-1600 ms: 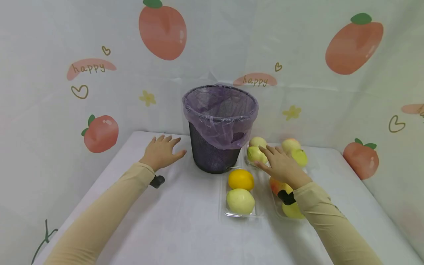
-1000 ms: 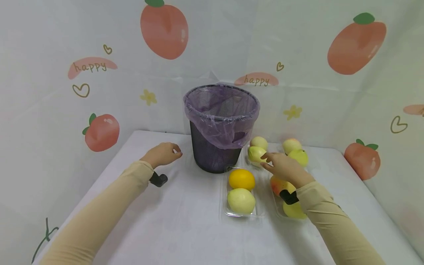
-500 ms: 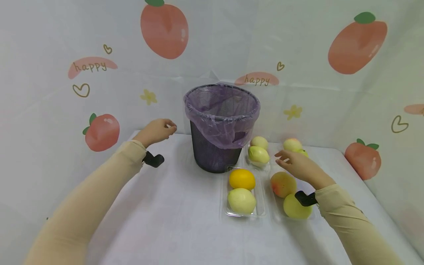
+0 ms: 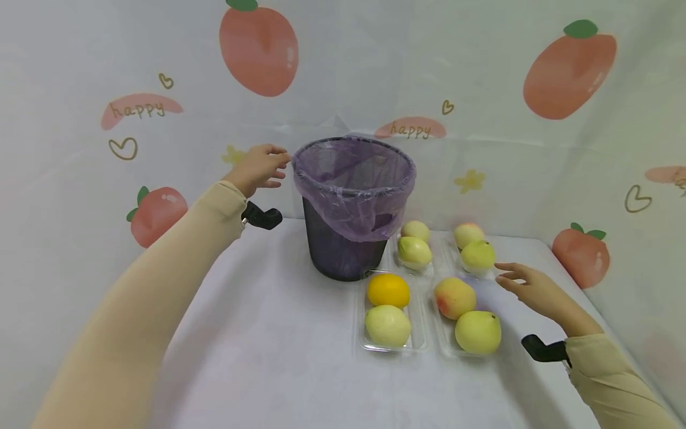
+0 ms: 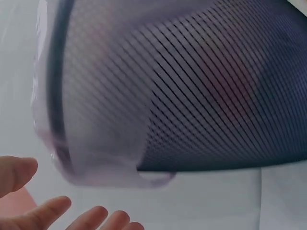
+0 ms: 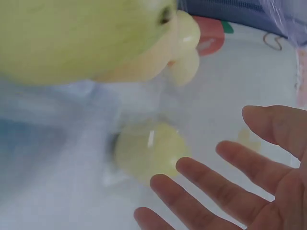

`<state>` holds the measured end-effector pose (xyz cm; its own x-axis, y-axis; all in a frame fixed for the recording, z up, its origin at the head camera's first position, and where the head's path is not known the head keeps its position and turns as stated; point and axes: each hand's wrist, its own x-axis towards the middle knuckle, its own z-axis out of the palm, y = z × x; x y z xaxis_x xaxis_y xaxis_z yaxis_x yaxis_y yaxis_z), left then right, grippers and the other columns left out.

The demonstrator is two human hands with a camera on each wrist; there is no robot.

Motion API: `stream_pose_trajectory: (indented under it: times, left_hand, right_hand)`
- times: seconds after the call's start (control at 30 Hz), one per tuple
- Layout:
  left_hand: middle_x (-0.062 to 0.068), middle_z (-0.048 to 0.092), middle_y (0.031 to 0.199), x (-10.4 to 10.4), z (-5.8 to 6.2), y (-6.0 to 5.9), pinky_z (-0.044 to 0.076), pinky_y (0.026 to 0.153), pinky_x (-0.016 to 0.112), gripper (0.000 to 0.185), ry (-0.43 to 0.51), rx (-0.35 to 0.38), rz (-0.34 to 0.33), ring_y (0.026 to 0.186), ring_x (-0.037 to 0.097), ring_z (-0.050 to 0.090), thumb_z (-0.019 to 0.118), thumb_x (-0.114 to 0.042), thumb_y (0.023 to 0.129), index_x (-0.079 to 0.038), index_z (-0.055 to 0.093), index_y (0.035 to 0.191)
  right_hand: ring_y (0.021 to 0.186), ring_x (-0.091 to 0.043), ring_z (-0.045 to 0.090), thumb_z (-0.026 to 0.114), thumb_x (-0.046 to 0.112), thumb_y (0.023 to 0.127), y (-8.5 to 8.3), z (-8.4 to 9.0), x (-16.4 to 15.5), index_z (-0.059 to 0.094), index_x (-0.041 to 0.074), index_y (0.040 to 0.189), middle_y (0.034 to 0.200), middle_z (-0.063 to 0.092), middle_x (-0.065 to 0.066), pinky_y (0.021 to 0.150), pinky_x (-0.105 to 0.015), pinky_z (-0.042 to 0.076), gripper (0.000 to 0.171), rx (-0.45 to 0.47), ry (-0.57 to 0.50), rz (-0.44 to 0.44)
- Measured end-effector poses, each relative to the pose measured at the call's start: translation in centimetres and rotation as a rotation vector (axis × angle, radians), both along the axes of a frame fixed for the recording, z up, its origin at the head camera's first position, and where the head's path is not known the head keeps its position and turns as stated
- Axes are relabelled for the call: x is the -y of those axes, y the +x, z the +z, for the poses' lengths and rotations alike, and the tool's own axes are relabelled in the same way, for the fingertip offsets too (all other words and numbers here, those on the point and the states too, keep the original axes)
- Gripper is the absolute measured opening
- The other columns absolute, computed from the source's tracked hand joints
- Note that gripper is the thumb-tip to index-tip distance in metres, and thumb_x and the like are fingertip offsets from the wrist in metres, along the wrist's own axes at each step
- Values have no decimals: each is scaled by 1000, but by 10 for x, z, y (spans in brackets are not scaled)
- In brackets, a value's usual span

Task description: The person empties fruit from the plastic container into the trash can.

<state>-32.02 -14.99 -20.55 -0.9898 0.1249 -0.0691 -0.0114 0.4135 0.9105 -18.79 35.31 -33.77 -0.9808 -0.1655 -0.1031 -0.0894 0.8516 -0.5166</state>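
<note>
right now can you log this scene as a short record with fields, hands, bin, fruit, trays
left hand: raised beside the bin's rim, fingers loose, holding nothing
right hand: open, low over the table, right of the trays
bin: black mesh, purple liner, upright
fruit: one orange fruit, the rest pale green or yellow-red
trays: clear plastic, in front and right of the bin, two fruits each

Mesh bin and fruit at the hands

A black mesh bin (image 4: 347,238) lined with a purple bag (image 4: 355,190) stands upright on the table. The left hand (image 4: 258,169) hovers at its rim; the right hand (image 4: 533,290) hovers beside a yellow-green fruit (image 4: 477,255).
</note>
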Motion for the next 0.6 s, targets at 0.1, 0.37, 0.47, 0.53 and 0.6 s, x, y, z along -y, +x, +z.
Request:
stream_pose_trajectory:
  times: [0.1, 0.37, 0.47, 0.53, 0.6]
  left_hand:
    - [17, 35, 152, -5, 3, -4, 42, 108, 44, 56, 48, 38, -15, 132, 34, 43, 42, -25, 104, -11, 24, 154]
    - [12, 37, 148, -17, 0, -13, 43, 106, 45, 50, 176, 146, -5, 126, 30, 45, 41, -20, 105, -20, 29, 153]
    - [11, 34, 151, -17, -3, -14, 42, 107, 46, 49, 214, 180, -8, 128, 30, 44, 40, -19, 105, -22, 29, 153]
    - [11, 32, 152, -18, -4, -14, 42, 107, 46, 50, 231, 189, -15, 130, 31, 43, 40, -19, 105, -23, 29, 153]
    - [11, 31, 154, -18, -4, -13, 42, 107, 46, 50, 245, 191, -22, 131, 31, 42, 41, -19, 105, -23, 29, 153]
  right_hand:
    - [114, -49, 55, 46, 34, 104, 7, -10, -9, 29, -8, 146, 133, 48, -37, 85, -49, 55, 62, 73, -110, -20]
    - [115, -41, 58, 45, 29, 104, 17, -37, -18, 16, -12, 148, 140, 39, -39, 86, -46, 56, 66, 253, -342, -86]
    - [113, -36, 59, 43, 29, 105, 20, -45, -20, 15, -12, 148, 139, 41, -37, 86, -45, 56, 66, 306, -398, -107]
    - [114, -32, 59, 43, 31, 105, 22, -49, -20, 15, -10, 149, 140, 41, -35, 87, -44, 56, 66, 339, -423, -127]
    - [112, -28, 58, 43, 31, 104, 24, -53, -20, 16, -9, 149, 140, 40, -33, 87, -43, 56, 66, 367, -450, -142]
